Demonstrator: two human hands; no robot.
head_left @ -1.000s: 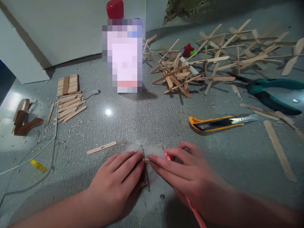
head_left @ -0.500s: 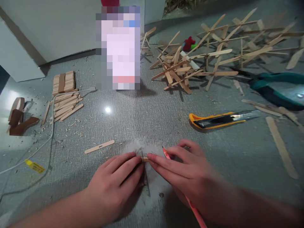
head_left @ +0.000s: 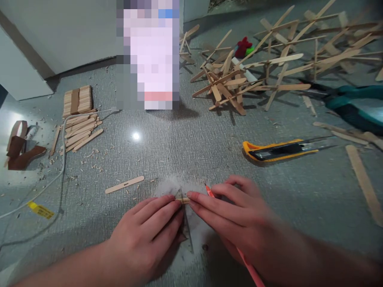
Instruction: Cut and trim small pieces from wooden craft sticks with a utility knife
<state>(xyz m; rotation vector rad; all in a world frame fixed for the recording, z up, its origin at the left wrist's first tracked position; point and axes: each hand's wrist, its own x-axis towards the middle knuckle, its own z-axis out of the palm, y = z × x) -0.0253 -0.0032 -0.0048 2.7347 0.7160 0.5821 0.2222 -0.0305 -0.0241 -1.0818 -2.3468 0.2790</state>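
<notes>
Near the bottom centre, a small wooden craft stick [head_left: 185,201] shows between my two hands, its ends hidden under the fingers. My left hand [head_left: 145,229] is closed, fingertips pressed on the stick's left part and on a clear set square [head_left: 188,233], which is mostly covered. My right hand [head_left: 242,215] has a red pencil [head_left: 249,266] tucked in its grip, the dark point sticking out past the index finger. Its fingertips also touch the stick's right end. Up and left of my left hand lies a craft stick with a dark mark in its middle [head_left: 124,185].
A yellow utility knife [head_left: 278,150] with its blade out lies right of centre, beyond my right hand. Green-handled pliers [head_left: 353,103] lie further right. Crossed sticks [head_left: 227,85] spread across the back right. A banded stick bundle [head_left: 77,100] and a white cable [head_left: 64,147] are left.
The view has shifted slightly, so the knife and pliers appear further right. The fingertips have separated a little, showing more of the stick and the set square's edge. The pencil stays in my right hand.
</notes>
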